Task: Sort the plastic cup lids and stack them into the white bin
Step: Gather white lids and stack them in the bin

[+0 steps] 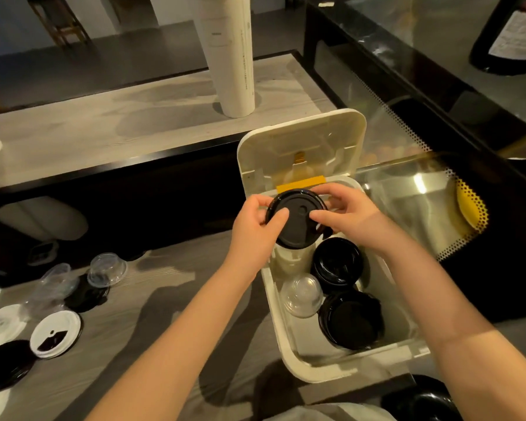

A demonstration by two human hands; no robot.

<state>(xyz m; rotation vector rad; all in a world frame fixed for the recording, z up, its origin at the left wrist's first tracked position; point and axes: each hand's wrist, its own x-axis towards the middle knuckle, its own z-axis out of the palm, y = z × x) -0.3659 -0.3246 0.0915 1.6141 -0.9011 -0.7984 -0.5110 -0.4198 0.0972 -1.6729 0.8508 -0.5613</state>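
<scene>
Both hands hold a black round lid [296, 220] above the far end of the white bin [313, 370]. My left hand [257, 229] grips its left edge, thumb on top. My right hand [345, 214] pinches its right edge. Inside the bin lie two stacks of black lids [337, 264] [349, 320] and a clear dome lid [301, 294]. The bin's hinged cover [301, 141] stands open behind. On the counter at left lie loose lids: a white flat lid [55, 334], a clear dome lid [107, 270], and a black lid [5, 364].
A tall sleeve of white paper cups [230, 56] stands on the raised grey shelf behind. A glass display case [422, 183] sits to the right of the bin. Another black object [422, 399] lies at the bottom right edge.
</scene>
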